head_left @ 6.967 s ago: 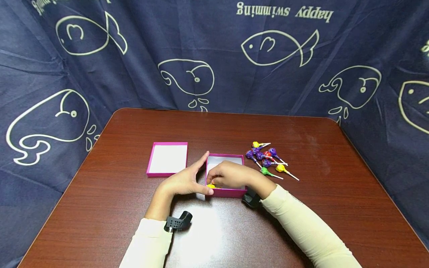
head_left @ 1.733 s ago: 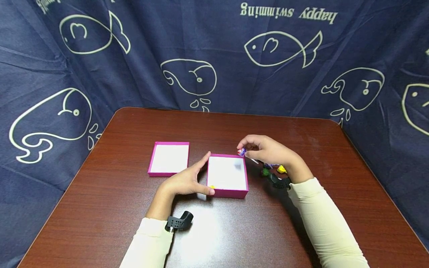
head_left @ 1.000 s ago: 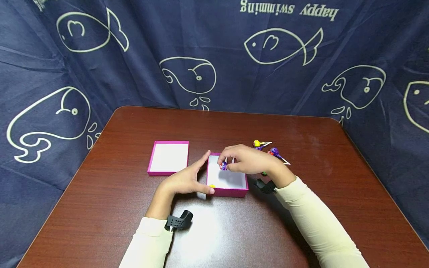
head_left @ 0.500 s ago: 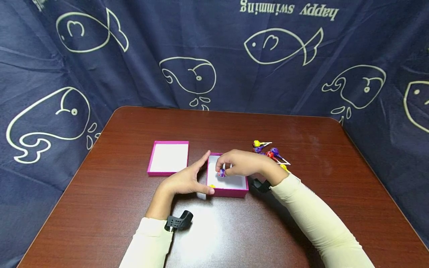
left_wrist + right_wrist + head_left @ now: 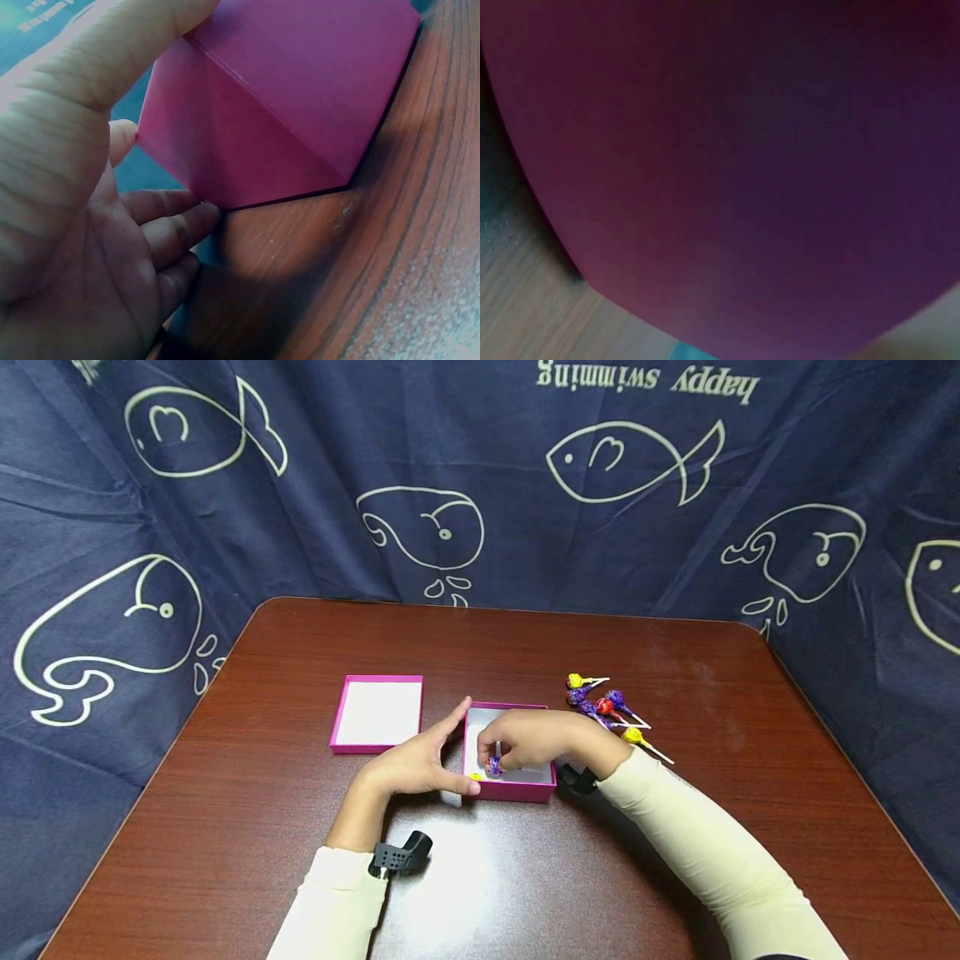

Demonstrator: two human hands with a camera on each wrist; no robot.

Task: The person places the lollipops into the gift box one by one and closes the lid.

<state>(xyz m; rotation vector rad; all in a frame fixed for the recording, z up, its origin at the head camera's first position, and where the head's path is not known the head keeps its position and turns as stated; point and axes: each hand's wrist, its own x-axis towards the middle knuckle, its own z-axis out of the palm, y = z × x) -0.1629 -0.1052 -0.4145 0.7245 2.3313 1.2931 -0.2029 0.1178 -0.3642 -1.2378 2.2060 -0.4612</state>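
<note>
My left hand holds the left side of a pink open box, thumb at the front corner and forefinger at the back corner. In the left wrist view the thumb reaches over the wall of the box and other fingers touch its side. My right hand is inside the box, pinching a purple-and-red wrapped lollipop close to the front left corner, its stick pointing up. A yellow lollipop lies in that corner, mostly hidden by the front wall. The right wrist view is filled by the dark box wall.
A shallow pink lid with a white inside lies left of the box. Right of the box is a loose pile of lollipops: several purple, a red and yellow ones. A blue curtain hangs behind the table.
My right hand has brought the purple-and-red lollipop from the pile on the right, over the box's rim and down towards its front left corner. My left hand has stayed on the box.
</note>
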